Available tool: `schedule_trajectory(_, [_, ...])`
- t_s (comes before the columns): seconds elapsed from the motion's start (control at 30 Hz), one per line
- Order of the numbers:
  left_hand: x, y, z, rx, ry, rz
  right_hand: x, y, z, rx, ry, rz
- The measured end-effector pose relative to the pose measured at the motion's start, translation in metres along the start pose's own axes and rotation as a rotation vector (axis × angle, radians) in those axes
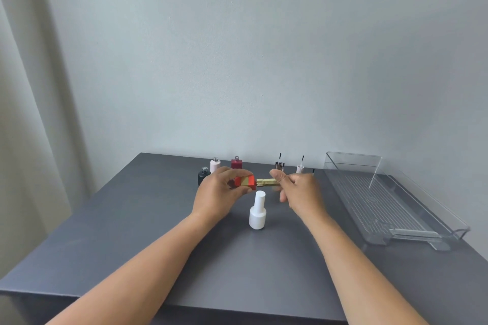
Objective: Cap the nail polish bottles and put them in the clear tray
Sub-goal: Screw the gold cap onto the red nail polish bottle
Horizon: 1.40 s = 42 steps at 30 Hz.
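The fingers of your left hand (219, 190) are curled round the red bottle (245, 182), holding it on its side above the surface (132, 232). The thumb and fingers of your right hand (301, 192) pinch the gold cap (266, 182), which sits at the bottle's neck, in line with it. This looks like the screwing-on step.

To do it well, hold the red bottle firm and do the turning with the right fingers alone. Keep the cap square to the neck so the thread catches cleanly. Tipping the bottle upright would be safer, as polish may run towards the neck while it lies flat. Stop once the cap feels snug.

Just below your hands a white bottle (257, 212) stands capped on the surface. At the back, a black bottle (203, 174), a pale pink bottle (215, 165) and a dark red bottle (236, 163) stand open. Their brush caps (300, 168) stand upright to the right. The clear tray (375, 200) lies well apart at the right edge, with no bottle in it.

No brand or lettering can be read; the red bottle shows only a gold patch.
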<state>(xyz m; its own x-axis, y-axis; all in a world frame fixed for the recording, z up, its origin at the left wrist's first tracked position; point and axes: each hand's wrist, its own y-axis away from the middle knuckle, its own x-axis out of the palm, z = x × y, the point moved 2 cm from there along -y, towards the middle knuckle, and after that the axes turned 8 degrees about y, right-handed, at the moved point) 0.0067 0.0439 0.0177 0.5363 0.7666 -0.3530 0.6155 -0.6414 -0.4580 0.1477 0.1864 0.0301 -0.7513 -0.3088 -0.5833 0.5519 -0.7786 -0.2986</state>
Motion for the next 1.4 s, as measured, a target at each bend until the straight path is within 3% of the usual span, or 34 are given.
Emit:
schedule_trajectory(0.33, [-0.0026,-0.0002,-0.0007,-0.015,-0.03,-0.04,0.0025,-0.0013,0.0045,0.011,-0.353,0.153])
schedule_trajectory(0.77, [-0.0023,0.0021,-0.0003,0.017,-0.015,-0.057,0.003,-0.0011,-0.0033,0.024,-0.133,0.082])
schedule_trajectory(1.0, [-0.0023,0.0002,0.0044,0.014,-0.034,-0.054,0.0042,-0.0014,0.0009,-0.028,-0.321,0.168])
schedule_trajectory(1.4, [-0.0025,0.0024,0.0028,0.027,-0.025,-0.044,0.005,0.0015,0.0012,0.027,-0.272,0.114])
